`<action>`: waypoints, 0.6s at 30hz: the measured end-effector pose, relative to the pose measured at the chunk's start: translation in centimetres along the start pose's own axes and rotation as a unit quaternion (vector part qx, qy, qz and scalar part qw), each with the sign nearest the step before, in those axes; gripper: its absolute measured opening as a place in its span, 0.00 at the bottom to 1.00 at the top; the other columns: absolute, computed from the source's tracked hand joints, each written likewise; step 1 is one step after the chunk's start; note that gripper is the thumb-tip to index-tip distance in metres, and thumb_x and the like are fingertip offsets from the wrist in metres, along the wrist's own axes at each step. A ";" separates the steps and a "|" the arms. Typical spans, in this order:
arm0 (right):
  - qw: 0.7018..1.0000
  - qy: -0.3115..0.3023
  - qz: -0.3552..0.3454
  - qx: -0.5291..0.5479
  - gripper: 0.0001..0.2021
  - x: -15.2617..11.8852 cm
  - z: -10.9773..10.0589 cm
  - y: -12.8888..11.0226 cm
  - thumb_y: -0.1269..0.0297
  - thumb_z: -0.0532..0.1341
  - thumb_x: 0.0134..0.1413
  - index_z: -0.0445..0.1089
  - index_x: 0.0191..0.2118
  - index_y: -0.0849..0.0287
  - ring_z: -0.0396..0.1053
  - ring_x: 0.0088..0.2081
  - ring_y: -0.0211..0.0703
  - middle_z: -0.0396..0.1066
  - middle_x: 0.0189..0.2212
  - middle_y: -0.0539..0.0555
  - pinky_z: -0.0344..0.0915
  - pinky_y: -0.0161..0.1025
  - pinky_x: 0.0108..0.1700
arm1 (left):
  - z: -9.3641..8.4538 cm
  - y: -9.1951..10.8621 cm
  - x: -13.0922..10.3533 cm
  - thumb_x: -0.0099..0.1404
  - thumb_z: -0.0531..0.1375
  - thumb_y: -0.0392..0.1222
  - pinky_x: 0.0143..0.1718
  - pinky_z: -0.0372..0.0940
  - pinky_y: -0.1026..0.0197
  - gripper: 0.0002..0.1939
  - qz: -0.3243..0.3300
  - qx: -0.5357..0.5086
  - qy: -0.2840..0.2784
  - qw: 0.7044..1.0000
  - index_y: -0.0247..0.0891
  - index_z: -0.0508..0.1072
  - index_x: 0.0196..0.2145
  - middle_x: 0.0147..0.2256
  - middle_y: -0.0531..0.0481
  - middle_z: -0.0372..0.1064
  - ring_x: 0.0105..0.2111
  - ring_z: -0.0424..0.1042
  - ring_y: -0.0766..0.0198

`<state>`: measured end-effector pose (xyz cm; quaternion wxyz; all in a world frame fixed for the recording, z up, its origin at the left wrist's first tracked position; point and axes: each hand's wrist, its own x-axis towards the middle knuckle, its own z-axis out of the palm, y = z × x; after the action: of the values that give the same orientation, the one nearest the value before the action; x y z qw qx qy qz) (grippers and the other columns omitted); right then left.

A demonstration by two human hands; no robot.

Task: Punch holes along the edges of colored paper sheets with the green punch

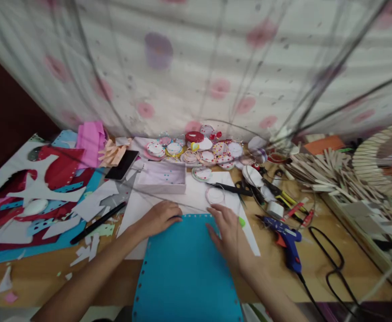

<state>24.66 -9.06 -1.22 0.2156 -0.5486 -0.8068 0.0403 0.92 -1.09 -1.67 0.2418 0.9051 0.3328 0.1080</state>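
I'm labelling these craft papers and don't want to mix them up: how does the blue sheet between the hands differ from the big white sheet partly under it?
The blue sheet has rows of spots along its edges; the white sheet shows none. The blue sheet reaches past the table's front edge, while the white sheet stops short of it. The white sheet bears a small box; the blue sheet doesn't. Both look thin.

Blue sheet (185, 264): matt, smooth, felt- or foam-like. Desk (112, 279): wood look, light grain, faint sheen. Phone (122, 165): dark, glossy face. Open box (162, 179): pale, card-like, matt. Glue gun (285, 239): blue plastic, smooth. Strips (332, 174): paper or card, matt, rough-edged in the mass. Curtain (182, 58): thin cloth, soft folds. White scraps (98, 199): matt paper. Wire ring (215, 194): thin; material unclear.
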 end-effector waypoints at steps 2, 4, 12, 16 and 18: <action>0.999 -0.036 -0.030 -0.004 0.18 1.5 1.0 -1.0 0.72 0.56 0.59 0.61 0.55 0.60 0.62 0.50 0.54 0.65 0.50 0.63 0.61 0.49 0.49 | 0.1 0.0 0.1 0.69 0.54 0.43 0.43 0.62 0.59 0.12 0.011 0.019 0.010 1.000 0.37 0.75 0.37 0.34 0.47 0.72 0.38 0.71 0.59; 0.998 -0.053 -0.039 -0.007 0.13 2.7 2.3 -1.4 0.73 0.57 0.58 0.67 0.49 0.60 0.64 0.44 0.52 0.69 0.42 0.60 0.61 0.47 0.45 | 0.0 -0.1 -0.2 0.69 0.53 0.41 0.44 0.63 0.58 0.12 0.018 0.034 0.021 0.999 0.36 0.75 0.38 0.35 0.46 0.72 0.38 0.70 0.59; 0.996 -0.039 -0.073 0.016 0.11 2.6 4.7 -0.6 0.77 0.54 0.61 0.72 0.42 0.60 0.62 0.40 0.48 0.70 0.38 0.57 0.61 0.43 0.42 | 0.2 0.2 -3.1 0.71 0.49 0.34 0.46 0.67 0.54 0.15 0.026 0.110 0.087 0.990 0.35 0.73 0.47 0.39 0.43 0.72 0.42 0.70 0.59; 0.996 -0.018 -0.080 0.030 0.13 1.2 4.7 -0.8 0.77 0.53 0.61 0.70 0.47 0.61 0.62 0.41 0.49 0.70 0.40 0.59 0.62 0.44 0.43 | 0.9 0.5 -4.5 0.71 0.48 0.34 0.47 0.68 0.51 0.16 0.043 0.149 0.111 0.982 0.35 0.70 0.52 0.43 0.42 0.73 0.44 0.71 0.57; 0.996 -0.010 -0.085 0.035 0.14 0.8 4.8 -0.8 0.78 0.53 0.62 0.70 0.48 0.62 0.62 0.41 0.49 0.70 0.40 0.59 0.63 0.44 0.42 | 1.3 0.3 -5.0 0.72 0.47 0.33 0.49 0.68 0.50 0.17 0.054 0.162 0.125 0.977 0.35 0.69 0.53 0.44 0.41 0.74 0.45 0.71 0.56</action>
<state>21.88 -7.79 -5.08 0.2290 -0.4696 -0.8508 0.0555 -2.29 -5.02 -2.79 0.0424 0.9281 0.3244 0.1779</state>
